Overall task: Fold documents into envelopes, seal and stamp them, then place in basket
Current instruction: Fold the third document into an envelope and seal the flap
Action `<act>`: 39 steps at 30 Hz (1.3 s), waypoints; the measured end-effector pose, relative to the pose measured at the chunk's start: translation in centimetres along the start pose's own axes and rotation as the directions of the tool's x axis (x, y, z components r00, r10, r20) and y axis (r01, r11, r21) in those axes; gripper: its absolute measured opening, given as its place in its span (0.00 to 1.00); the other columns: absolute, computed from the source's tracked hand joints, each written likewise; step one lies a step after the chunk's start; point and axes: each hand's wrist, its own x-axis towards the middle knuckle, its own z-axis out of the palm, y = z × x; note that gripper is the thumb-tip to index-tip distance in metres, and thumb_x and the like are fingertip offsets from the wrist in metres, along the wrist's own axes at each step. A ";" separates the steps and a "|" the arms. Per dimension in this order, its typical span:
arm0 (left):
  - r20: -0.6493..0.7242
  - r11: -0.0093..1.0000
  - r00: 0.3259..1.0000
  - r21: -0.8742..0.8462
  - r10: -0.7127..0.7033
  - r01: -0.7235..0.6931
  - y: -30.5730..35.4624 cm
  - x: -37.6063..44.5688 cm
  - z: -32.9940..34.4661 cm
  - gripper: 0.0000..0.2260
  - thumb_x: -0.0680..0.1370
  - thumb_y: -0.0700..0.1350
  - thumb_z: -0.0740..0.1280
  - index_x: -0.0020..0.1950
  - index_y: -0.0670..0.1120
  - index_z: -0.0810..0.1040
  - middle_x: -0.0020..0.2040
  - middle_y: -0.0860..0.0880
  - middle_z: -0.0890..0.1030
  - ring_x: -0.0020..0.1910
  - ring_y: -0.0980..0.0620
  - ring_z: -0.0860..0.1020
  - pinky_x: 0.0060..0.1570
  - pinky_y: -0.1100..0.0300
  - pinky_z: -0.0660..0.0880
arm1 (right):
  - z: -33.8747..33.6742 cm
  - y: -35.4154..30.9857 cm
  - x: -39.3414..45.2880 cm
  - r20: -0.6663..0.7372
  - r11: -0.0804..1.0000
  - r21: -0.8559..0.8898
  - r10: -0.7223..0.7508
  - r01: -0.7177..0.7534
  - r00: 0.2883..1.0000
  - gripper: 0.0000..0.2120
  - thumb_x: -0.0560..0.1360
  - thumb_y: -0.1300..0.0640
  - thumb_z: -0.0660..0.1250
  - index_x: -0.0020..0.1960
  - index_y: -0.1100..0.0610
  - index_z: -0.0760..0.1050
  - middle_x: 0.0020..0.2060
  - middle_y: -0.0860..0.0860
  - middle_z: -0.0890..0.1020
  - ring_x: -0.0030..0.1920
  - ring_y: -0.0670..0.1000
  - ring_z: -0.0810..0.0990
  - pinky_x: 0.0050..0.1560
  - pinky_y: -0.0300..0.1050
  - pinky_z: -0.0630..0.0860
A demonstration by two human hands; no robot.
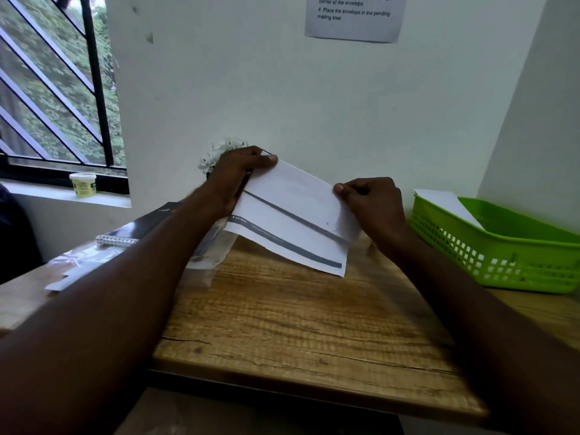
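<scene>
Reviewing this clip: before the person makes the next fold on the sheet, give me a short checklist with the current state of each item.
1. Both hands on the document: ok. The left hand grips its upper left edge, the right hand pinches the right edge.
2. Sheet lifted off the table: ok, only its lower edge hangs near the wood.
3. Edges lined up for a clean fold: cannot tell, the folded layers look skewed.
4. Bare table surface in front to press the crease: ok.
5. Green basket within reach on the right: ok, one white paper already leans inside.
6. Envelope ready: cannot tell, papers on the left are unclear.
</scene>
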 end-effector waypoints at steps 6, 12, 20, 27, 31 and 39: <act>-0.071 1.000 0.997 -0.017 -0.004 0.003 -0.2 0.2 -0.3 0.14 0.75 0.38 0.74 0.31 0.49 0.78 0.33 0.47 0.80 0.32 0.49 0.79 0.38 0.58 0.78 | -0.4 1.7 0.6 -0.136 0.977 -0.031 0.205 -0.211 0.969 0.11 0.75 0.46 0.73 0.48 0.53 0.88 0.42 0.49 0.88 0.46 0.52 0.86 0.52 0.52 0.83; -0.049 1.000 0.999 -0.026 -0.016 0.015 -0.2 0.5 -0.5 0.04 0.75 0.42 0.74 0.42 0.47 0.80 0.41 0.43 0.83 0.40 0.44 0.82 0.42 0.52 0.82 | -0.8 0.7 0.4 -0.286 0.975 -0.177 0.082 -0.136 0.955 0.11 0.80 0.52 0.65 0.52 0.53 0.85 0.47 0.49 0.87 0.51 0.52 0.84 0.47 0.43 0.73; 0.076 0.993 0.994 0.085 0.075 -0.081 -0.4 -0.3 1.5 0.02 0.77 0.39 0.72 0.49 0.42 0.84 0.43 0.43 0.85 0.41 0.46 0.83 0.44 0.57 0.81 | 0.3 -0.6 -0.7 0.078 0.981 -0.124 -0.141 0.150 0.987 0.11 0.76 0.44 0.71 0.49 0.49 0.87 0.42 0.42 0.87 0.45 0.45 0.85 0.53 0.53 0.81; 0.123 0.979 0.987 0.167 0.101 -0.121 -0.6 -0.5 2.1 0.04 0.76 0.42 0.76 0.45 0.45 0.83 0.41 0.45 0.84 0.41 0.48 0.83 0.42 0.58 0.80 | 0.5 -0.9 -0.8 0.075 0.980 -0.092 -0.168 0.174 0.983 0.06 0.77 0.51 0.73 0.49 0.52 0.88 0.41 0.44 0.87 0.42 0.42 0.84 0.46 0.42 0.79; 0.004 0.988 0.995 0.113 0.103 -0.102 -0.5 0.1 1.4 0.06 0.75 0.44 0.77 0.48 0.43 0.84 0.43 0.44 0.85 0.41 0.47 0.84 0.44 0.56 0.81 | 0.4 -1.0 -0.6 0.052 0.986 -0.079 -0.145 0.149 0.988 0.06 0.77 0.52 0.72 0.49 0.51 0.88 0.43 0.44 0.88 0.45 0.43 0.84 0.51 0.46 0.81; -0.101 1.000 0.995 -0.014 0.011 -0.013 -0.9 1.0 0.1 0.10 0.80 0.53 0.71 0.48 0.46 0.82 0.48 0.47 0.84 0.42 0.48 0.82 0.43 0.56 0.76 | -0.3 -0.3 -0.2 -0.001 0.996 -0.081 -0.047 0.046 0.999 0.06 0.76 0.52 0.73 0.47 0.51 0.88 0.42 0.45 0.88 0.46 0.47 0.85 0.52 0.50 0.81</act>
